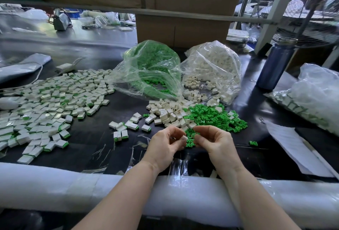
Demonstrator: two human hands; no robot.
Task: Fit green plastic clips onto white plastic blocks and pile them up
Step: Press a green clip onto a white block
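My left hand (165,143) pinches a white plastic block (184,137) between thumb and fingers, just above the black table. My right hand (213,142) is close beside it, fingers curled over loose green clips (190,140); whether it grips one I cannot tell. Behind the hands lie a heap of loose green clips (216,118) and a heap of bare white blocks (170,112). A wide spread of fitted blocks with green edges (47,105) covers the left of the table.
A clear bag of green clips (152,68) and a clear bag of white blocks (212,70) lie open at the back. A blue bottle (275,62) stands at right, near paper sheets (297,149) and another bag (315,97). White foam padding (55,184) lines the near edge.
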